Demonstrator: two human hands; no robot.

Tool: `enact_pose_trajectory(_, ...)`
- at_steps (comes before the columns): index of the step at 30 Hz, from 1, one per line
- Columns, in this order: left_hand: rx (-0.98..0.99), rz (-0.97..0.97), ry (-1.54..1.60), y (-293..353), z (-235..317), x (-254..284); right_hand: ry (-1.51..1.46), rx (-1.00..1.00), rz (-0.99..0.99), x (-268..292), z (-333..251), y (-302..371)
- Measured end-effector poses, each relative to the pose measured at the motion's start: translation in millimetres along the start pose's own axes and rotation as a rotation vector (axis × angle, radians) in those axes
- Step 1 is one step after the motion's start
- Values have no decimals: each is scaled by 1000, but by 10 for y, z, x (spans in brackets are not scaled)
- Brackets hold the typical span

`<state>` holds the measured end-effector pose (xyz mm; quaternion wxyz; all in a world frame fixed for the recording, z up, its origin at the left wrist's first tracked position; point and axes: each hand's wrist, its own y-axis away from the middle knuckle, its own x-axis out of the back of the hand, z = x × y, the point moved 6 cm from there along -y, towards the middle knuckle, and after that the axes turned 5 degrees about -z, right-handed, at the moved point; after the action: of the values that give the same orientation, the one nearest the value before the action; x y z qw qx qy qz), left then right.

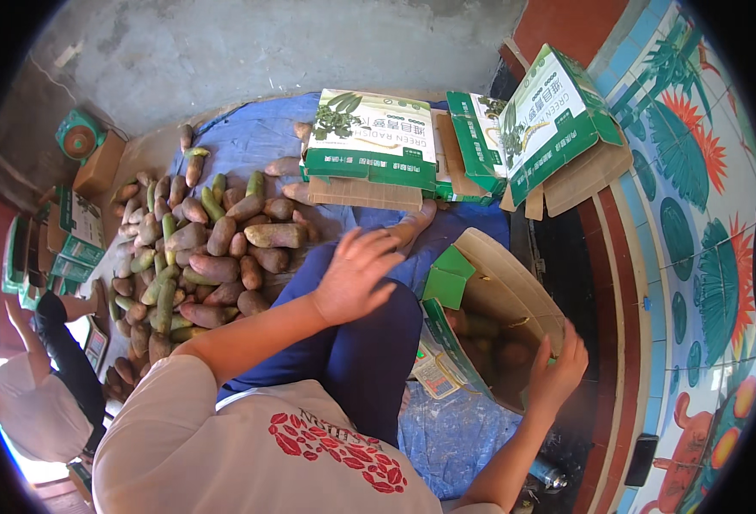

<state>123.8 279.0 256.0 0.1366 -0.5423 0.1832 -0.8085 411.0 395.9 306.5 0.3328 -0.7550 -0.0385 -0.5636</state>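
Beside my right knee stands an open green cardboard box [532,291] with its flaps up. Several radishes [515,353] lie in its shadowed inside. My right hand [558,370] is at the box's right rim, thumb and fingers around the edge. Over my bent knees, my left hand [356,276] is raised with its fingers apart and nothing in it. To the left spreads a large heap of green and brownish radishes [215,265], partly soil-covered.
Printed green-and-white boxes [373,128] stand ahead on a blue tarp [258,128]. A scale [438,377] sits by the open box. At the left a co-worker [39,403] is near more boxes [78,227]. A painted tile wall [695,257] bounds the right.
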Motion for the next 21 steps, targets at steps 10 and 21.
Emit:
enact_pose_trajectory(10,-352,-149,188,-222,991,-517,287,-145,-335,-883,801,-188)
enact_pose_trajectory(21,-445,-200,35,-123,1141,-937,215,-108,-438,-891,692,-46)
